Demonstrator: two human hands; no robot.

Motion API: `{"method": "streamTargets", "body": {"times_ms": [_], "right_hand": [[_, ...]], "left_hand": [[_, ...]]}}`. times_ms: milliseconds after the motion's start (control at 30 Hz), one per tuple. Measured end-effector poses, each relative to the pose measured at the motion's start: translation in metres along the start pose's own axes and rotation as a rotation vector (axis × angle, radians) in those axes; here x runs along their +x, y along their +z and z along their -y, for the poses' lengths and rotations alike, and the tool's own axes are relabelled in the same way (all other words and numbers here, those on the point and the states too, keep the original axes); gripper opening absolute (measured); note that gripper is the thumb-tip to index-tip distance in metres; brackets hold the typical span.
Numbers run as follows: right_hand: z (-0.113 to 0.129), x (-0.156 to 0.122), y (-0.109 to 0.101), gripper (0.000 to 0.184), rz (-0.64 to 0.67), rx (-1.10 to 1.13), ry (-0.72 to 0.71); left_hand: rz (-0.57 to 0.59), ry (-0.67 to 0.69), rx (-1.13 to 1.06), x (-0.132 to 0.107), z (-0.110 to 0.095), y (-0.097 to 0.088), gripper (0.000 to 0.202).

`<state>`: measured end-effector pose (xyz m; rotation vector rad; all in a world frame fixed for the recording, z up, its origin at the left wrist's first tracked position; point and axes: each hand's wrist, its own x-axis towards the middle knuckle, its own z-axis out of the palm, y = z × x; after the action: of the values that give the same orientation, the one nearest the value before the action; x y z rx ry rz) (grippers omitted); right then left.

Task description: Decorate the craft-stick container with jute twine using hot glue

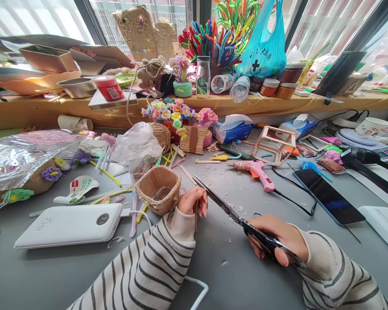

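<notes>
While gripping scissors: small cord-trimmed basket just left of the left hand

While holding one pair of black-handled scissors in the right hand, got the long slim metal blades slanting over toward the left fingertips. Can't tell the exact blade gap. Left hand curled in narrow, fingertips bunched together; can't make out anything pinched between. Just left of that hand, one basket: squarish, rounded corners, thin brown woody-looking walls, rough twisted cord around the rim. Can't tell about contact with the hand.

Now the count. Just beyond the left hand, one flat pale craft stick. Beyond the right hand, one pink plastic glue gun with a black cable. Off to the right of that hand, one flat glossy phone. Left of the left sleeve, one smooth white power bank. Farther out past both hands: one crinkly clear bag, one ball of coarse twine, one boxy frame of thin wooden sticks, two blue tissue packs, one glass bottle, two see-through cups on their sides, plus fuzzy pipe cleaners, too many to count. Under both hands, smooth gray tabletop, flecked with scraps.
</notes>
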<state>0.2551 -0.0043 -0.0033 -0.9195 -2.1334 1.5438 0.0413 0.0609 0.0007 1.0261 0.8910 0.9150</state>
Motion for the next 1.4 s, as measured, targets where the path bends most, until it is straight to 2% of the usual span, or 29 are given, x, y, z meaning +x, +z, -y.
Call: {"method": "streamTargets", "body": {"times_ms": [967,1267,1400], "right_hand": [[-0.0080,0.0004,0.0029,0.058,-0.045,0.033,-0.003],[-0.0033,0.0015,0.0028,0.056,-0.108,-0.029,0.020],[-0.0024,0.0018,0.0012,0.057,-0.228,-0.087,0.041]], "left_hand": [[-0.026,-0.031,0.019,-0.0003,-0.0032,0.0030,0.023],[0.000,0.021,0.012,0.0006,-0.0035,0.0017,0.026],[0.035,0.068,0.031,-0.0032,-0.0001,0.0054,0.030]]}}
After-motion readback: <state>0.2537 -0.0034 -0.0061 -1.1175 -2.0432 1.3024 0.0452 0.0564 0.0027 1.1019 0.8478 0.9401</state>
